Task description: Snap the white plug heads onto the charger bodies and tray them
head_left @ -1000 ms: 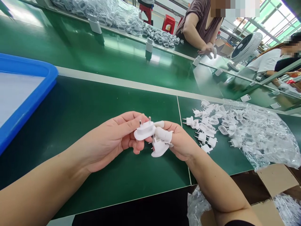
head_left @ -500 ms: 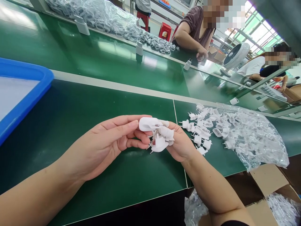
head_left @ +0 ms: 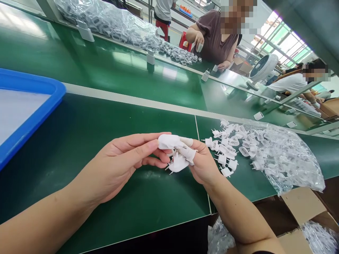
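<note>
Both my hands meet over the green table (head_left: 106,116). My left hand (head_left: 124,160) pinches one end of a white two-pin plug piece (head_left: 167,141) between thumb and fingers. My right hand (head_left: 202,162), with white cots on two fingertips, grips the other end of that piece and keeps a second white plug piece (head_left: 178,164) in the same fingers, its metal pins pointing left and down. A loose heap of the same white plug pieces (head_left: 227,148) lies just right of my right hand.
A clear plastic bag (head_left: 286,155) of plug pieces spreads to the right. A blue tray (head_left: 31,113) sits at the left. Open cardboard boxes (head_left: 304,208) stand below the table's right edge. Across the green belt, two other people work beside a white fan (head_left: 263,68) and more bagged parts (head_left: 111,21).
The upper plug piece has been turned over from pins-up to body-up between my two hands. The view has shifted slightly. The person across the belt has raised a hand.
</note>
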The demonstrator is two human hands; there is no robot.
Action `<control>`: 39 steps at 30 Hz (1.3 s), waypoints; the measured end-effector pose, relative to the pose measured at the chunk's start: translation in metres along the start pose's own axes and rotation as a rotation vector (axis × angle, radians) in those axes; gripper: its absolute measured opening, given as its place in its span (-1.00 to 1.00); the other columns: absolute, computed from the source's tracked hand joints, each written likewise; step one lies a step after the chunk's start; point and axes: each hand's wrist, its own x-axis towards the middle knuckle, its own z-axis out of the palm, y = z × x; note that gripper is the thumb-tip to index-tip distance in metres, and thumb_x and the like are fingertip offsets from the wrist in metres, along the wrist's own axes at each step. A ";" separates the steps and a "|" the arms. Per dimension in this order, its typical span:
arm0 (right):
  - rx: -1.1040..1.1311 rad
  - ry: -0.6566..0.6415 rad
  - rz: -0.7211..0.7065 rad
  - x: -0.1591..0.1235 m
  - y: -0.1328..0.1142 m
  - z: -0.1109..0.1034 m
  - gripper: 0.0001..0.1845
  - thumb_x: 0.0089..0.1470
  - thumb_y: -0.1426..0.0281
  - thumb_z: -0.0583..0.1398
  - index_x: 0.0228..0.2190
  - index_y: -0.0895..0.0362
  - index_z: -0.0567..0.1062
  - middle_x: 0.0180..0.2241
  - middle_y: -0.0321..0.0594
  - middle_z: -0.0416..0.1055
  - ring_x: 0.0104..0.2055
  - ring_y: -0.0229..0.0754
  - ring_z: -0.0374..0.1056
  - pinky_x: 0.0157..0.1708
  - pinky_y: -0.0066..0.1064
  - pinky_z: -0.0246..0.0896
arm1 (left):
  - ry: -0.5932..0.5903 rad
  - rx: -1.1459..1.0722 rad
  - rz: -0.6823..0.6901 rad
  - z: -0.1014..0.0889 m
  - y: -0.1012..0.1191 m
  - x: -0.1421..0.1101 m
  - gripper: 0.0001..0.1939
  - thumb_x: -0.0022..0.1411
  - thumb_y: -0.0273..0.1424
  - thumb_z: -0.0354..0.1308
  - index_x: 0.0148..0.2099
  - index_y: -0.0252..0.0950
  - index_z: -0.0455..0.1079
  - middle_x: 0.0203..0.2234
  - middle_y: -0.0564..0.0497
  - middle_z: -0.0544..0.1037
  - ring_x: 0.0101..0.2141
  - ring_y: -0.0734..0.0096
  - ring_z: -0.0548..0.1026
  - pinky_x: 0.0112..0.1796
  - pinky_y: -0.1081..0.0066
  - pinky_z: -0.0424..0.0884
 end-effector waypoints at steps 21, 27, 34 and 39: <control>-0.148 0.111 -0.211 -0.004 0.004 0.004 -0.81 0.05 0.12 0.53 -0.33 -0.06 0.82 -0.46 -0.31 0.44 -0.50 -0.24 0.31 -0.56 -0.35 0.29 | 0.144 0.376 0.149 0.003 -0.002 -0.010 -0.73 0.38 -0.02 0.50 -0.11 -0.07 0.79 -0.32 -0.02 0.78 -0.17 -0.02 0.77 0.00 0.19 0.78; -0.240 0.121 -0.323 -0.009 0.002 0.007 -0.88 0.12 0.16 0.49 -0.31 -0.11 0.83 -0.45 -0.31 0.37 -0.47 -0.22 0.26 -0.47 -0.29 0.30 | 0.127 0.212 0.169 0.002 -0.008 -0.004 -0.83 0.42 -0.12 0.47 -0.10 -0.06 0.81 -0.31 0.17 0.80 -0.29 0.25 0.77 -0.16 0.49 0.73; -0.283 0.110 -0.415 -0.009 0.002 0.008 -0.86 0.19 0.30 0.42 -0.27 -0.16 0.84 -0.46 -0.34 0.37 -0.45 -0.24 0.24 -0.42 -0.31 0.26 | 0.098 0.029 0.022 0.005 -0.005 0.003 -0.84 0.21 -0.15 0.64 -0.24 -0.07 0.81 -0.45 0.03 0.75 -0.36 0.23 0.74 -0.26 0.46 0.76; -0.299 0.143 -0.407 -0.009 0.004 0.007 -0.89 0.18 0.27 0.42 -0.31 -0.13 0.83 -0.46 -0.35 0.35 -0.45 -0.24 0.23 -0.43 -0.31 0.24 | 0.100 0.021 0.002 0.006 -0.002 0.002 -0.82 0.18 -0.12 0.66 -0.26 -0.04 0.82 -0.43 0.01 0.76 -0.37 0.27 0.73 -0.28 0.55 0.74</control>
